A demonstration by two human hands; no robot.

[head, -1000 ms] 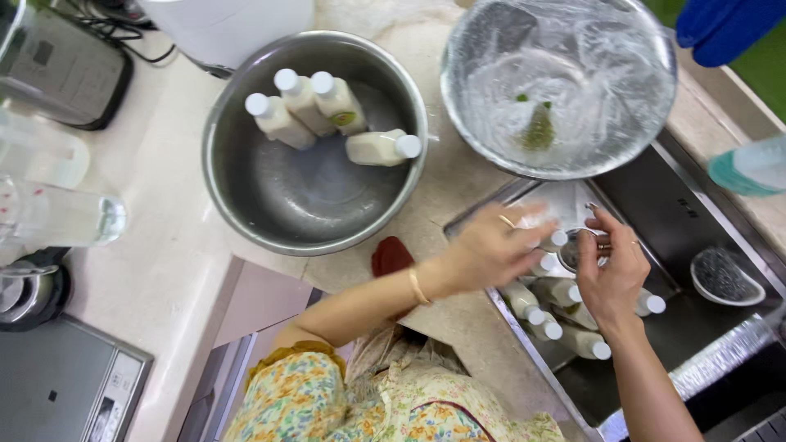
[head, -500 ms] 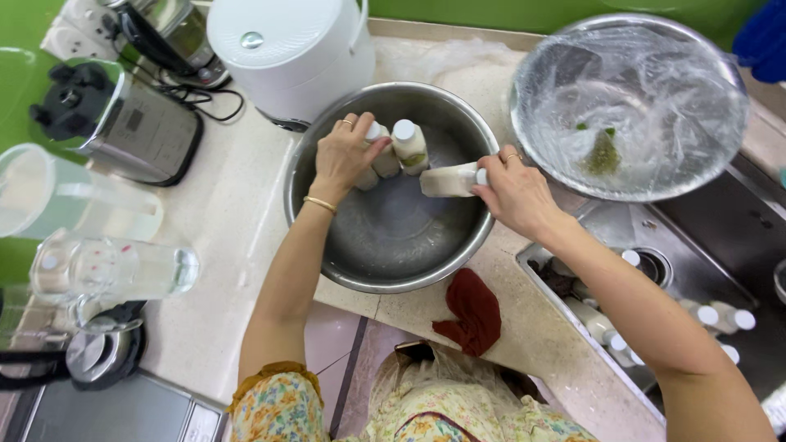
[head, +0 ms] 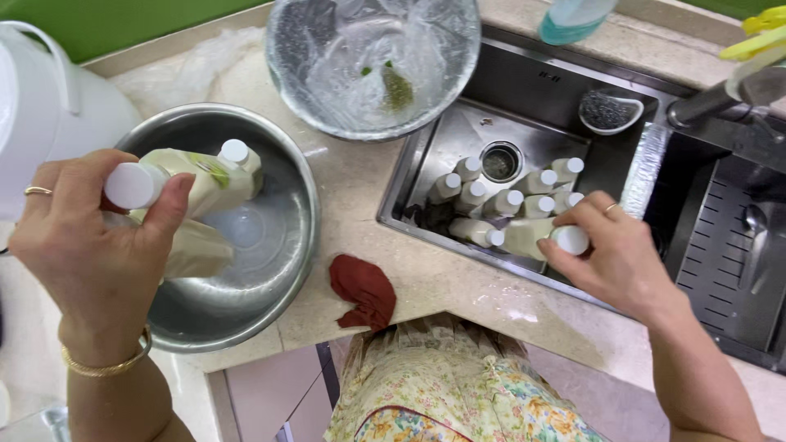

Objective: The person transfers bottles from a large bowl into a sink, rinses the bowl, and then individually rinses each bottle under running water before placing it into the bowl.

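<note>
left hand (head: 90, 245) at mid-left is wrapped round a white-capped bottle (head: 176, 184) over the steel bowl (head: 282, 270) — right hand (head: 618, 258) pinches another bottle (head: 536, 237) in the sink (head: 426, 155) at centre-right — they look light, wet and slippery, so grab the body.

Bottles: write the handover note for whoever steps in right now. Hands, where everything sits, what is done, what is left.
Left hand: grips cream bottles with white caps above the steel bowl; at least two, exact count unclear.
Right hand: closed on a capped bottle at the sink's near edge.
Done: about eight more bottles lie in the sink near the drain.
Left: the bottles in the left hand are outside the sink; the bowl otherwise looks empty.
Nearby: red cloth on the counter, plastic-covered bowl behind.
</note>
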